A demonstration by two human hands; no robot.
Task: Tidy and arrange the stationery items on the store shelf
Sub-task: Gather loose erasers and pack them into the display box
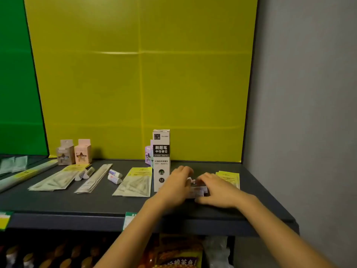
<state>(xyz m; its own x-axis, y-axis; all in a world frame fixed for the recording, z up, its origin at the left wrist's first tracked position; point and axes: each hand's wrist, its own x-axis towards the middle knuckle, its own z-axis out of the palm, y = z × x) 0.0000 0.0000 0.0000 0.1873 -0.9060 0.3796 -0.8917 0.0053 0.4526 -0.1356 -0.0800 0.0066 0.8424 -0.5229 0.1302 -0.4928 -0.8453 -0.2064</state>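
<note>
— On the dark shelf [77,202], head view: where are the hands?

— Both right of centre. The left hand [176,185] and right hand [216,190] flank a small stack of white boxes [197,191], fingers curved and touching its sides.

— Gripping it?

— Pressing from either side; whether it is lifted, I cannot tell.

— Around it?

— A tall refill box [161,159] stands upright just left of the left hand. Yellow-labelled packets [229,176] lie behind the right hand. Flat packs [135,182] and erasers [115,176] lie further left.
</note>
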